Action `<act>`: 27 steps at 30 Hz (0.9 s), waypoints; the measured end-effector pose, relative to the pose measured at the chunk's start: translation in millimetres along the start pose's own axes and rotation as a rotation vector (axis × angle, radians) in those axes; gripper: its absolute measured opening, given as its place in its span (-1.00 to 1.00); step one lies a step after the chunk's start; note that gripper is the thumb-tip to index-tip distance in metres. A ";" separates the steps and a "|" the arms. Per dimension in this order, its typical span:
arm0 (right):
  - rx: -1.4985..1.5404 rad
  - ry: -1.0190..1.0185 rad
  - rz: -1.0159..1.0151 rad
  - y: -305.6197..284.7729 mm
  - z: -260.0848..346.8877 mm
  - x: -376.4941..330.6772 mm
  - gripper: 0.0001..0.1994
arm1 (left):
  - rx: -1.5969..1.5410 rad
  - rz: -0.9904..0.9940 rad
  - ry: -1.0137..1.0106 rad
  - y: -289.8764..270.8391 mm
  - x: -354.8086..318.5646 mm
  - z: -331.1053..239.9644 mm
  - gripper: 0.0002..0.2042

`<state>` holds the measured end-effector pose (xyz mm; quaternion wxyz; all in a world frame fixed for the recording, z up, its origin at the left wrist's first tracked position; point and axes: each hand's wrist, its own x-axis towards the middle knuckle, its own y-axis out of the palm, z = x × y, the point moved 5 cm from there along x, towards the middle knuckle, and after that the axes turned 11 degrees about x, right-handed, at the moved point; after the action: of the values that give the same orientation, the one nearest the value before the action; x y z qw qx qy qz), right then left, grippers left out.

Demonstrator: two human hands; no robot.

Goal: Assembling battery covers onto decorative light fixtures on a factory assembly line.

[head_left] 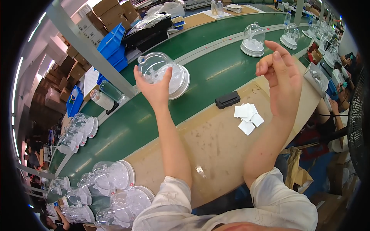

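The left grip (154,87) clasps a clear, knobbed dome (157,63) with round white base (184,82); right of it, the right grip (283,73) half-curls, bare; left, similar domes (111,175) bear small red dots (131,184).

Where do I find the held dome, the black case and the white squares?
Held dome (158,62), head view: its clear side.
Black case (227,100), head view: the middle of its top.
White squares (249,114), head view: the middle of the pile.
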<state>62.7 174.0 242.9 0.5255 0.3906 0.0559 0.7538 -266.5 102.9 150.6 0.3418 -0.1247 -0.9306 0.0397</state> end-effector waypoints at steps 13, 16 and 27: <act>0.264 -0.255 -0.014 -25.1 19.1 7.9 -0.71 | 0.300 0.234 -0.021 42.2 -30.7 22.8 0.12; 0.329 -0.261 -0.021 -22.0 18.1 7.2 -0.74 | 0.492 0.320 -0.167 30.0 -21.9 29.9 0.18; 0.283 -0.282 0.103 -21.3 27.9 3.2 -0.68 | -0.087 1.274 0.369 83.0 -131.8 -109.8 -0.57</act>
<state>96.2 177.0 253.3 0.4286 0.5647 0.0669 0.7021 -81.6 147.7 138.7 0.3997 -0.6688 -0.6021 0.1745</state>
